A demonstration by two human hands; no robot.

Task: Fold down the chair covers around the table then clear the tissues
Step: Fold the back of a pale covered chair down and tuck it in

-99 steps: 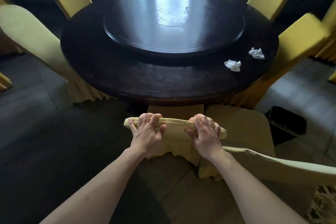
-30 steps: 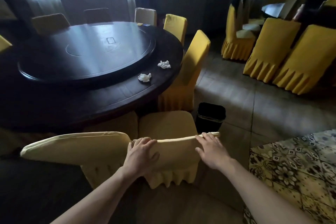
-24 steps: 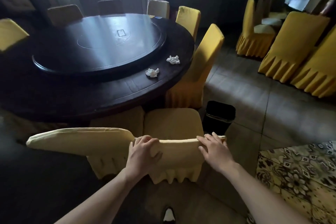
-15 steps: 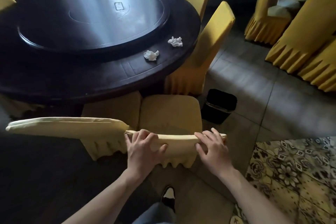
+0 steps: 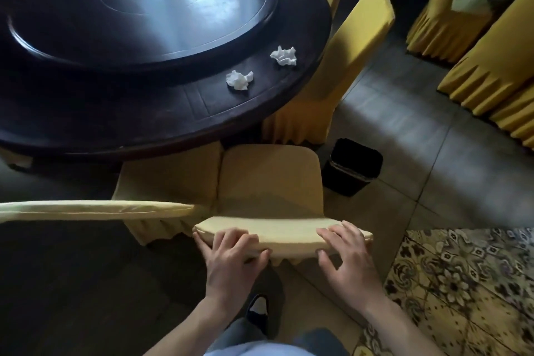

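I stand behind a chair with a pale yellow cover (image 5: 281, 235); its backrest top lies just below me. My left hand (image 5: 232, 254) grips the left part of the backrest top, thumb under the fabric edge. My right hand (image 5: 345, 254) rests on the right part with fingers spread and the thumb below the pleated hem. Two crumpled white tissues, one nearer (image 5: 239, 80) and one farther right (image 5: 284, 55), lie on the dark round table (image 5: 173, 121) near its right edge.
Another covered chair's backrest (image 5: 95, 208) runs off to the left. A yellow covered chair (image 5: 344, 66) stands right of the table, more (image 5: 491, 72) at far right. A black bin (image 5: 351, 166) sits on the tiled floor beside my chair. A patterned rug (image 5: 462, 292) lies at lower right.
I moved from one chair to the chair on its right. Over the last second the view tilted down and my hands slid lower on its backrest, the cover's hem bunching under them.
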